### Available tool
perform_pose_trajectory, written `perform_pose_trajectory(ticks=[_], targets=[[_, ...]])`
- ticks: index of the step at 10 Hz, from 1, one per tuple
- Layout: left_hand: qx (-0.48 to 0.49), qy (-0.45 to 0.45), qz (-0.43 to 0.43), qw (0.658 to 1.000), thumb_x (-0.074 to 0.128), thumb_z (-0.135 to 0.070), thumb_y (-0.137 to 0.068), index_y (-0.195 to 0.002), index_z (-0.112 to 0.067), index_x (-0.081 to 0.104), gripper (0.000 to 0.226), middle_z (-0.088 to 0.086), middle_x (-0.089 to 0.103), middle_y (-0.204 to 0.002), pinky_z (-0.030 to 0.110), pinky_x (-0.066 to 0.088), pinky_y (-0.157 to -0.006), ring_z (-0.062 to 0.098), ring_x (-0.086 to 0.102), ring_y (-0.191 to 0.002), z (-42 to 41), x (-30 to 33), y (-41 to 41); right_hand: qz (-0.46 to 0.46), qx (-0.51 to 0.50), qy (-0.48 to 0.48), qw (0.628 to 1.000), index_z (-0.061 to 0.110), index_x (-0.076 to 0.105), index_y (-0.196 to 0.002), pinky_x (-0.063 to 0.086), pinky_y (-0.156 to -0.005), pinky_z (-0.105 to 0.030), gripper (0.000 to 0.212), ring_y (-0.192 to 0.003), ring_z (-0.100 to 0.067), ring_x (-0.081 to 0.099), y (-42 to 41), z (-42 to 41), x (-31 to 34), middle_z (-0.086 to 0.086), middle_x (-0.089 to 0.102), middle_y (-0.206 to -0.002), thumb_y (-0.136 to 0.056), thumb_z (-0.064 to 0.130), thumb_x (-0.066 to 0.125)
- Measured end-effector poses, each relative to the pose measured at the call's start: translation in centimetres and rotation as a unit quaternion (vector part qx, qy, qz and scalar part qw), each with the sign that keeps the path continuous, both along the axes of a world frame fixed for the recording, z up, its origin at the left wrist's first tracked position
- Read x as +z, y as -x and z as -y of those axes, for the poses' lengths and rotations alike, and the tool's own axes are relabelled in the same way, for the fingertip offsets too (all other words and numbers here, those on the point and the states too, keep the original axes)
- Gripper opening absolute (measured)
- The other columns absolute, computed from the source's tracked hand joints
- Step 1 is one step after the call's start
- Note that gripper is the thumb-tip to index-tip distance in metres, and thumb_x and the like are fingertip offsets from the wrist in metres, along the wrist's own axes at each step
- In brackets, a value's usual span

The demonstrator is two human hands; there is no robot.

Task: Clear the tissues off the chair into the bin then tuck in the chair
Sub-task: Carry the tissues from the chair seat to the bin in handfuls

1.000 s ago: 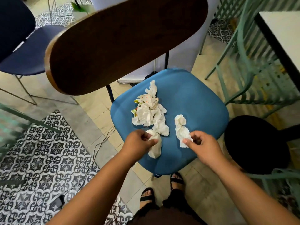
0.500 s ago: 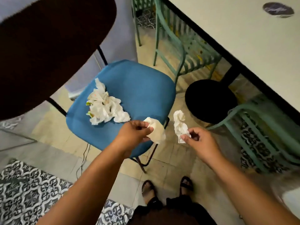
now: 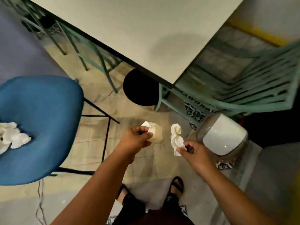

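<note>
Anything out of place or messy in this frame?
Yes: a pile of crumpled white tissues still lies on the blue padded chair seat. The left hand and right hand each pinch one more tissue over the floor. Nothing looks spilled or damaged.

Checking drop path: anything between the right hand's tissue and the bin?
Nothing. In the head view the twisted tissue pinched by the right hand hangs just left of the bin; only bare floor shows between them.
</note>
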State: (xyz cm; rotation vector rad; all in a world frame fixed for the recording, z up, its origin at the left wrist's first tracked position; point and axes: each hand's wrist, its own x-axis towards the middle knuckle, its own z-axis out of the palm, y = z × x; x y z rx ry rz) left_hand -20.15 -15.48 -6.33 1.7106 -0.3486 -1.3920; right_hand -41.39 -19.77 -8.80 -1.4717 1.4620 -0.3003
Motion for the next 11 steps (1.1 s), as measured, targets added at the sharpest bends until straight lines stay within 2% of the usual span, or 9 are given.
perform_pose_trajectory(ticks=[2, 3, 4, 6, 7, 8, 9, 10, 11], targets=[[-0.055, -0.023, -0.005, 0.998, 0.067, -0.008, -0.087, -0.091, -0.019, 0.062, 0.012, 0.003, 0.064, -0.097, 0.034, 0.055, -0.083, 0.023, 0.063, -0.093, 6.3, -2.3, 13.3, -0.111, -0.001, 0.009, 0.994, 0.015, 0.062, -0.091, 0.046, -0.066, -0.030, 0.011, -0.075, -0.020, 0.059, 14.1, 3.3, -3.0, -0.002, 0.063, -0.080, -0.085, 0.023, 0.067], [-0.079, -0.022, 0.009, 0.997, 0.068, -0.010, -0.086, -0.100, -0.018, 0.062, 0.017, 0.004, 0.064, -0.102, 0.026, 0.056, -0.075, 0.021, 0.064, -0.097, 8.8, -3.8, 17.1, -0.148, -0.026, 0.034, 0.988, 0.020, 0.056, -0.117, 0.051, -0.078, -0.032, 0.032, -0.093, -0.026, 0.064, 17.7, 4.7, -4.6, -0.009, 0.067, -0.104, -0.086, 0.019, 0.065], [-0.097, -0.013, 0.027, 0.995, 0.070, -0.010, -0.085, -0.103, -0.015, 0.063, 0.020, 0.001, 0.066, -0.099, 0.025, 0.057, -0.074, 0.016, 0.065, -0.090, 11.4, -5.3, 20.3, -0.190, -0.001, 0.082, 0.978, 0.026, 0.050, -0.129, 0.051, -0.089, -0.034, 0.043, -0.105, -0.027, 0.060, 19.6, 6.9, -6.4, -0.009, 0.062, -0.118, -0.089, 0.017, 0.060], [-0.137, 0.004, 0.108, 0.985, 0.071, -0.016, -0.085, -0.101, -0.024, 0.065, 0.019, -0.008, 0.066, -0.097, 0.029, 0.057, -0.081, 0.013, 0.067, -0.088, 15.4, -8.4, 22.5, -0.331, 0.170, 0.081, 0.925, 0.018, 0.058, -0.122, 0.046, -0.095, -0.037, 0.033, -0.112, -0.026, 0.055, 18.9, 11.7, -11.8, -0.008, 0.056, -0.122, -0.091, 0.011, 0.051], [-0.155, 0.012, 0.103, 0.983, 0.070, -0.018, -0.085, -0.102, -0.025, 0.065, 0.019, -0.014, 0.063, -0.098, 0.028, 0.056, -0.081, 0.010, 0.065, -0.091, 16.8, -9.5, 22.8, -0.382, 0.203, 0.004, 0.902, 0.013, 0.050, -0.129, 0.042, -0.103, -0.042, 0.035, -0.121, -0.030, 0.051, 17.8, 13.8, -14.7, -0.013, 0.050, -0.133, -0.095, 0.014, 0.048], [-0.167, 0.013, 0.097, 0.981, 0.071, -0.016, -0.084, -0.097, -0.026, 0.067, 0.017, -0.010, 0.066, -0.100, 0.025, 0.057, -0.077, 0.012, 0.067, -0.090, 17.5, -9.9, 22.7, -0.380, 0.244, -0.037, 0.892, 0.004, 0.043, -0.133, 0.036, -0.105, -0.039, 0.038, -0.124, -0.029, 0.046, 17.3, 14.9, -15.9, -0.019, 0.043, -0.141, -0.098, 0.018, 0.043], [-0.193, -0.003, 0.098, 0.976, 0.072, -0.014, -0.082, -0.094, -0.026, 0.069, 0.017, -0.008, 0.068, -0.100, 0.022, 0.058, -0.071, 0.013, 0.070, -0.087, 17.0, -10.8, 22.5, -0.350, 0.253, -0.067, 0.900, 0.003, 0.044, -0.134, 0.042, -0.100, -0.034, 0.040, -0.119, -0.025, 0.050, 17.2, 15.2, -16.5, -0.020, 0.043, -0.143, -0.098, 0.019, 0.045], [-0.247, -0.020, 0.107, 0.963, 0.075, -0.014, -0.080, -0.097, -0.023, 0.071, 0.020, -0.006, 0.072, -0.095, 0.025, 0.059, -0.072, 0.010, 0.072, -0.080, 16.1, -11.3, 22.9, -0.312, 0.227, -0.107, 0.916, 0.006, 0.047, -0.132, 0.044, -0.098, -0.042, 0.039, -0.123, -0.034, 0.049, 18.0, 14.1, -15.6, -0.019, 0.047, -0.138, -0.095, 0.020, 0.050], [-0.302, -0.024, 0.140, 0.943, 0.077, -0.016, -0.079, -0.096, -0.025, 0.072, 0.020, -0.007, 0.074, -0.088, 0.025, 0.059, -0.072, 0.010, 0.072, -0.074, 15.9, -12.1, 24.7, -0.196, -0.003, -0.052, 0.979, 0.004, 0.054, -0.118, 0.046, -0.078, -0.028, 0.028, -0.105, -0.029, 0.057, 20.9, 9.6, -11.9, -0.017, 0.057, -0.117, -0.094, 0.006, 0.039]])
